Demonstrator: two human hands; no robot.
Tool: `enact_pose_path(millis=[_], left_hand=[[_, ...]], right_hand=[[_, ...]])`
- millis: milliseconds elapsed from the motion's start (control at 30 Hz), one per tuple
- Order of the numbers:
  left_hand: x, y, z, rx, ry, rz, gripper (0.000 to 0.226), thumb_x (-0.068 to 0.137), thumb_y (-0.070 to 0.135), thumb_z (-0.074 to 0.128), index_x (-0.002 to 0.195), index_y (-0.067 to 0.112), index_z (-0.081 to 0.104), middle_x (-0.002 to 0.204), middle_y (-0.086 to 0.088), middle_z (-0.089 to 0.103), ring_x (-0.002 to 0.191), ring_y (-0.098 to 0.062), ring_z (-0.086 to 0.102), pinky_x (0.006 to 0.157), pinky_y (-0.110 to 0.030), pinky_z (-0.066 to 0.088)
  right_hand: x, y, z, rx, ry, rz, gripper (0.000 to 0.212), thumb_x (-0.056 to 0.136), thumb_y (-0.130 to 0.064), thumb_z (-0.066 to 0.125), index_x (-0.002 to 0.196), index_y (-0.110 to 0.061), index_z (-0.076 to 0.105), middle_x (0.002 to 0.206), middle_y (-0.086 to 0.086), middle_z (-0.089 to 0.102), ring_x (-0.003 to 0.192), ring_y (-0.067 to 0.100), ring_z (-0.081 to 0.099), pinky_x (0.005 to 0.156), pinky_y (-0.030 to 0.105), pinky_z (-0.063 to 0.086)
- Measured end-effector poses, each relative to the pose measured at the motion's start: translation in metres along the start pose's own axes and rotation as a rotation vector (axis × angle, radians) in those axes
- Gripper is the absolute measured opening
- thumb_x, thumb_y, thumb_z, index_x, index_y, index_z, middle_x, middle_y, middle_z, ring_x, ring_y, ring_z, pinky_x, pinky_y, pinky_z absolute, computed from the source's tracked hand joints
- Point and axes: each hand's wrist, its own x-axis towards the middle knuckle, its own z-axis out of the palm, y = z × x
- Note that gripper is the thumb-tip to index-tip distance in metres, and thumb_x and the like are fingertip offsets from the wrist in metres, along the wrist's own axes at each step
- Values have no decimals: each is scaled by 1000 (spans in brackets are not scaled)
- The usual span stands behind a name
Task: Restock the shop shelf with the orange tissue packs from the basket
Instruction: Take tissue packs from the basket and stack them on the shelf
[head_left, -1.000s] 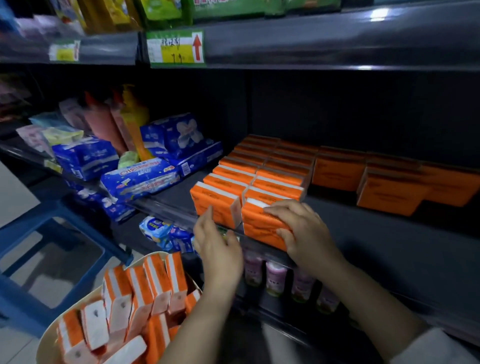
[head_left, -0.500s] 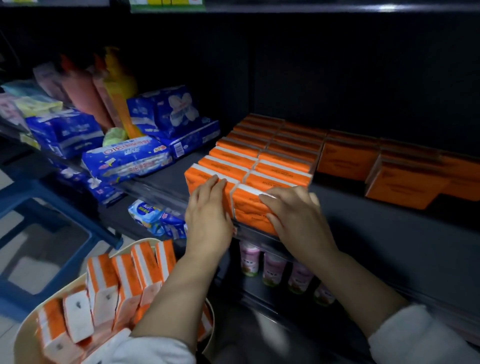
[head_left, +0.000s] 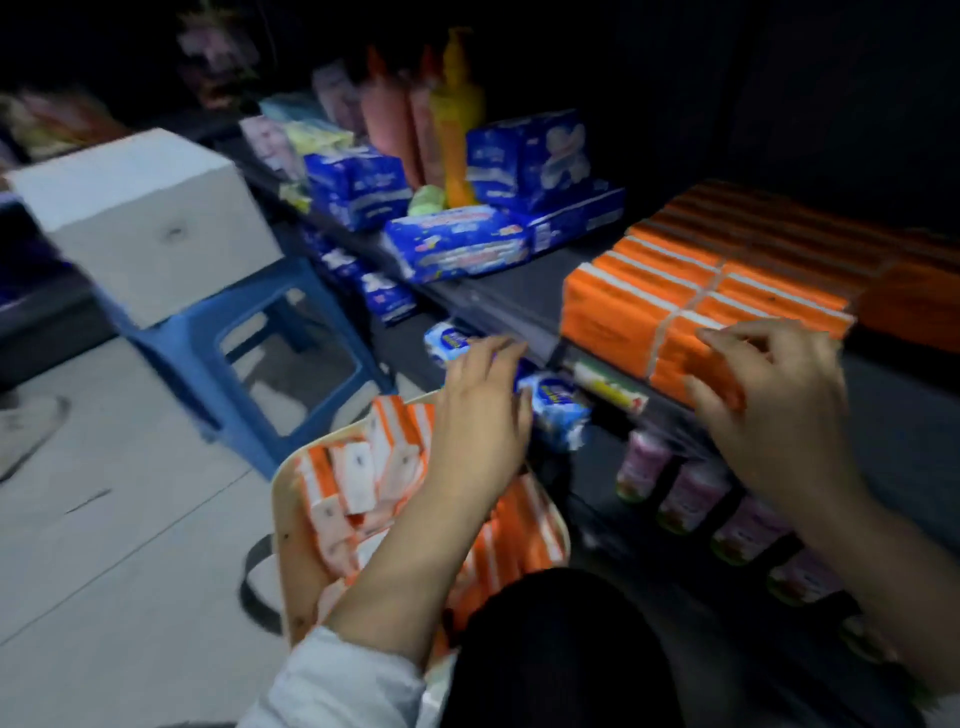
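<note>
Where the shelf (head_left: 509, 291) reaches its front lip, the orange tissue packs (head_left: 649, 291) stand in two rows that run back into the dark. Each pack stands on a long edge, its long axis along the shelf front and its broad orange face forward. A white stripe runs along the top of each. The foremost pack (head_left: 680, 358) of the right-hand row sits at the very lip.

The right hand (head_left: 769, 410) is over that pack, with its fingers (head_left: 727, 332) bent and spread at the top edge and its thumb at the orange face. Motion blur hides whether it actually grips, so I cannot tell. The left hand (head_left: 483, 415) hangs above the basket (head_left: 283, 499) with its fingers loosely extended toward the shelf lip, holding nothing.

In the basket, below the shelf and to the left, loose packs (head_left: 363, 467) stand on end with their white short ends up and orange sides showing, leaning on one another. The forearm covers those in the middle.

Further orange stock (head_left: 914, 301) on the right fades into shadow. The whole view is smeared, so no print on the wrappers can be read. A white box (head_left: 140, 218) sits on a blue stool (head_left: 234, 338) at the left, and blue packets (head_left: 457, 244) lie beside the orange rows.
</note>
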Motion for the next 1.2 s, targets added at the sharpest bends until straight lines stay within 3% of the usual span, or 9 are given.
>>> enact_pose_path(millis=[167, 333, 433, 533, 633, 733, 933, 1067, 1200], left_hand=[[-96, -113, -46, 293, -194, -286, 44, 87, 40, 53, 121, 14, 61, 121, -10, 61, 111, -31, 55, 96, -39, 41], [-140, -152, -56, 253, -353, -594, 48, 87, 44, 59, 130, 24, 53, 130, -5, 58, 117, -27, 53, 92, -37, 45], [-148, -163, -42, 224, -419, -551, 52, 83, 52, 55, 130, 29, 50, 136, -2, 51, 123, -25, 47, 98, -40, 44], [-146, -162, -26, 329, -497, -449, 56, 87, 44, 54, 139, 30, 38, 143, 0, 42, 128, -25, 39, 105, -40, 36], [-141, -160, -13, 408, -580, -388, 55, 93, 32, 49, 143, 28, 29, 146, 0, 37, 132, -24, 33, 102, -42, 37], [-140, -166, -7, 410, -621, -372, 40, 97, 25, 39, 136, 25, 37, 138, -2, 45, 126, -25, 41, 97, -42, 40], [-130, -177, -37, -175, -422, -490, 31, 90, 25, 59, 121, 21, 53, 116, -2, 61, 104, -16, 57, 87, -30, 46], [-119, -162, -80, -800, -418, -663, 31, 93, 29, 56, 122, 21, 50, 115, -7, 65, 105, -23, 64, 94, -44, 51], [-120, -147, -96, -1092, -512, -687, 36, 91, 28, 54, 122, 11, 49, 115, -18, 66, 107, -29, 65, 92, -42, 53]], right_hand=[[-4, -58, 24, 188, -140, -146, 36, 80, -30, 55, 107, -10, 67, 100, 11, 60, 91, 28, 48, 85, 38, 37], [-16, -121, 49, 287, -480, -126, 40, 78, -18, 71, 117, -14, 64, 110, 7, 59, 106, 30, 52, 91, 33, 36], [-23, -152, 56, 353, -601, -110, 44, 83, -25, 63, 125, -16, 58, 119, 5, 54, 114, 25, 47, 95, 29, 34], [-29, -174, 63, 378, -650, -55, 48, 82, -35, 54, 126, -16, 57, 122, 6, 53, 114, 25, 47, 96, 37, 41], [-40, -188, 73, 418, -693, 20, 45, 85, -25, 59, 128, -16, 53, 124, 5, 51, 115, 24, 47, 95, 33, 41], [-51, -187, 80, 385, -821, 61, 44, 86, -25, 58, 129, -23, 50, 128, 1, 47, 119, 19, 43, 99, 31, 38], [-49, -167, 87, 397, -868, 160, 59, 78, -27, 70, 132, -25, 47, 126, 0, 49, 118, 15, 47, 94, 23, 38], [-40, -178, 86, 544, -933, 245, 87, 74, -32, 75, 145, -26, 25, 142, -3, 38, 124, 14, 43, 99, 26, 35], [-37, -191, 78, 582, -1026, 248, 63, 85, -37, 64, 139, -27, 33, 117, -8, 47, 96, 6, 47, 79, 22, 41]])
